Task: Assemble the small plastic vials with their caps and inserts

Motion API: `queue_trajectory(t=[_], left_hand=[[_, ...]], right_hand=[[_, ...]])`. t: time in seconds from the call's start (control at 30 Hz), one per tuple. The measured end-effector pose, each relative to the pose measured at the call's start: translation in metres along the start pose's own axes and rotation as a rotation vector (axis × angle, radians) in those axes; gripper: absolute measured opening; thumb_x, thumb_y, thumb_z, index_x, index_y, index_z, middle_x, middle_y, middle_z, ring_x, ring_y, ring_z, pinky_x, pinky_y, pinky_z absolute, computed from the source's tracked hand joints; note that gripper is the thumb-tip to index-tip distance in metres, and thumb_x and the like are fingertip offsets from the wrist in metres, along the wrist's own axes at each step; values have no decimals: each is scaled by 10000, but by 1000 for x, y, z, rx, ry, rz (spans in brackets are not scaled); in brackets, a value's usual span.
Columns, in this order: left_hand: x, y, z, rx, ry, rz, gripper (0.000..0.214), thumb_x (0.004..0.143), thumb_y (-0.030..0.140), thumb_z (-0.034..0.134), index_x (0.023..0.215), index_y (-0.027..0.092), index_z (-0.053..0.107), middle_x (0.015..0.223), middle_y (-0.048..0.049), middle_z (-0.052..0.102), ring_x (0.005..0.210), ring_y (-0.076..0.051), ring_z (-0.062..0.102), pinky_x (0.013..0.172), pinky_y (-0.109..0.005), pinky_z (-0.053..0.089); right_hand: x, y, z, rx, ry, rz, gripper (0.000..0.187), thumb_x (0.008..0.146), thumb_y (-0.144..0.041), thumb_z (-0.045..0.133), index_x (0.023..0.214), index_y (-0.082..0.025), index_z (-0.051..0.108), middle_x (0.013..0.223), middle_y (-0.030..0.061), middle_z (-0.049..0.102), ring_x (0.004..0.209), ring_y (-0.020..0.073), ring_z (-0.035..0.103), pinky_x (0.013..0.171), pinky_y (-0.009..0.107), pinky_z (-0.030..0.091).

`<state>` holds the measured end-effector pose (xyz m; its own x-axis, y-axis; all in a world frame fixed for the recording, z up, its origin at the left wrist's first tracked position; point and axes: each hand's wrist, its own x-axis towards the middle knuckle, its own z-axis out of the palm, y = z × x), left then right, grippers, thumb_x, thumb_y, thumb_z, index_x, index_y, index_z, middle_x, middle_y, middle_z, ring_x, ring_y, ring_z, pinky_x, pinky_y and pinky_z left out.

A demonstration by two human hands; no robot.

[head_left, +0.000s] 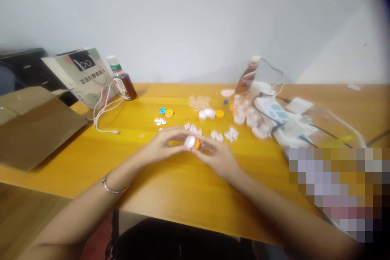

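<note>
Between my two hands, above the wooden table (pixel 170 183), is a small round white and orange container (pixel 190 142). My left hand (pixel 166 142) grips its white side with thumb and fingers. On the orange side, my right hand (pixel 217 156) pinches it. Just beyond my fingers lie small white pieces (pixel 195 130) in loose groups, with more white pieces (pixel 231 134) to the right. A blue round cap (pixel 162 111) and a yellow round cap (pixel 169 112) lie farther left, near several small shiny white discs (pixel 160 121).
Clear cups (pixel 199 102), white lids (pixel 207 113) and an orange lid (pixel 219 114) sit mid-table. Clustered containers (pixel 246 113), a brown bottle (pixel 247 75) and a power strip (pixel 277 111) stand right. A dark-drink bottle (pixel 123 81), white cable (pixel 103 124) and cardboard box (pixel 36 130) are left.
</note>
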<state>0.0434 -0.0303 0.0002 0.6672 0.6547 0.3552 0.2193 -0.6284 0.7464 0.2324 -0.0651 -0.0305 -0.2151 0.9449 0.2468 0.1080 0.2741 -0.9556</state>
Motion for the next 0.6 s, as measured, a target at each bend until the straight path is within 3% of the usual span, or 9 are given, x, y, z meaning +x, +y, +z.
queue_trajectory(t=[0.3, 0.6], left_hand=[[-2, -1, -1, 55, -4, 44, 335, 767, 255, 620, 1096, 207, 575, 982, -68, 603, 864, -149, 602, 802, -316, 511], [-4, -3, -1, 110, -44, 69, 325, 774, 257, 616, 1093, 211, 583, 946, -64, 619, 866, -151, 583, 785, -298, 487]], right_hand=[[-1, 1, 1, 188, -43, 120, 295, 663, -282, 690, 919, -212, 561, 830, 23, 673, 790, 157, 639, 812, 356, 501], [0, 2, 2, 224, -58, 164, 289, 610, -304, 730, 809, -214, 541, 835, 8, 659, 775, 147, 624, 810, 348, 482]])
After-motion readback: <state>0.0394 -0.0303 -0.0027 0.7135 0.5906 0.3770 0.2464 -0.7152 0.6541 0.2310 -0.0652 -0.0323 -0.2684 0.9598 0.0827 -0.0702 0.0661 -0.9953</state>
